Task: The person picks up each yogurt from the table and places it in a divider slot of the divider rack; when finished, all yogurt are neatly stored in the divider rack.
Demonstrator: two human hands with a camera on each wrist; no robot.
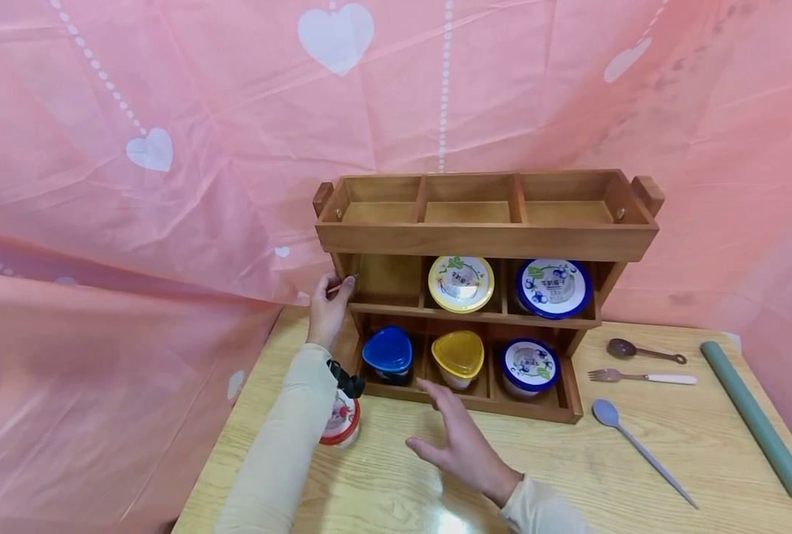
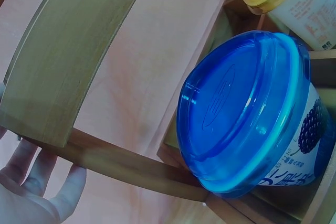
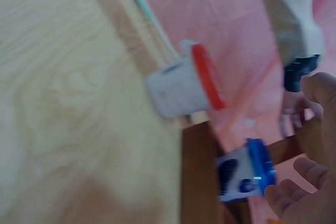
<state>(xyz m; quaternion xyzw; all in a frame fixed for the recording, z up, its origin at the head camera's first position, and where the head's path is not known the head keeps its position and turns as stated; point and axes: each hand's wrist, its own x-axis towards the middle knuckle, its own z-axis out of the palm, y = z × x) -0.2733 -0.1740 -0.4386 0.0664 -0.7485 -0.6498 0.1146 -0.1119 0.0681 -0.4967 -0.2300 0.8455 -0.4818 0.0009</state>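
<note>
A wooden tiered shelf (image 1: 489, 241) stands against the pink cloth. At its left side my left hand (image 1: 329, 308) grips the side frame; in the left wrist view the left fingers (image 2: 68, 192) curl behind the wood. My right hand (image 1: 466, 445) hovers before the bottom tier, fingers spread and holding nothing. In that tier sit a blue-lidded cup (image 1: 388, 350), a yellow-lidded cup (image 1: 459, 356) and a cup with a blue-rimmed printed lid (image 1: 531, 367). The middle tier holds a yellow-rimmed cup (image 1: 461, 283) and another blue-rimmed cup (image 1: 554, 288); its left compartment is bare.
A red-lidded cup (image 1: 342, 419) stands on the table by the shelf's left front, partly behind my left forearm. To the right lie a brown scoop (image 1: 626, 348), a fork (image 1: 636, 377), a grey-purple spoon (image 1: 636, 441) and a green rolled item (image 1: 756, 419).
</note>
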